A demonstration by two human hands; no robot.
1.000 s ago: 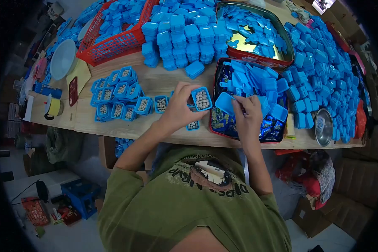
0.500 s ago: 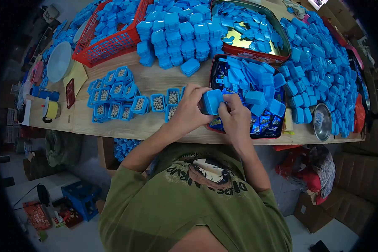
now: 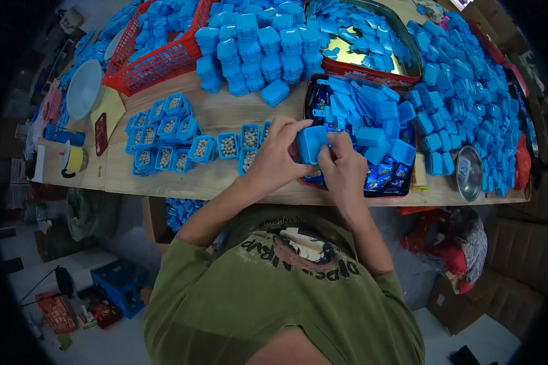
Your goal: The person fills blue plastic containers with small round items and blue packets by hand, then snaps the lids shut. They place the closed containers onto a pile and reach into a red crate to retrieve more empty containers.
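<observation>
My left hand is closed around a small blue plastic box, its hollow side tipped toward me. At the box's right edge, my right hand pinches with thumb and forefinger; the fingers hide whether a small part is between them. Both hands are over the left side of a red-rimmed tray that holds blue box parts and dark blue printed packets. Left of my left hand stand several open blue boxes filled with small pale balls.
Closed blue boxes are stacked at the back, beside a red basket. A tin tray of flat blue pieces stands behind the packets. More boxes heap up at the right, near a metal bowl.
The blue box has turned slightly in my hands, showing more of its hollow side. My right hand has shifted a little to the right. The camera view has moved slightly.
</observation>
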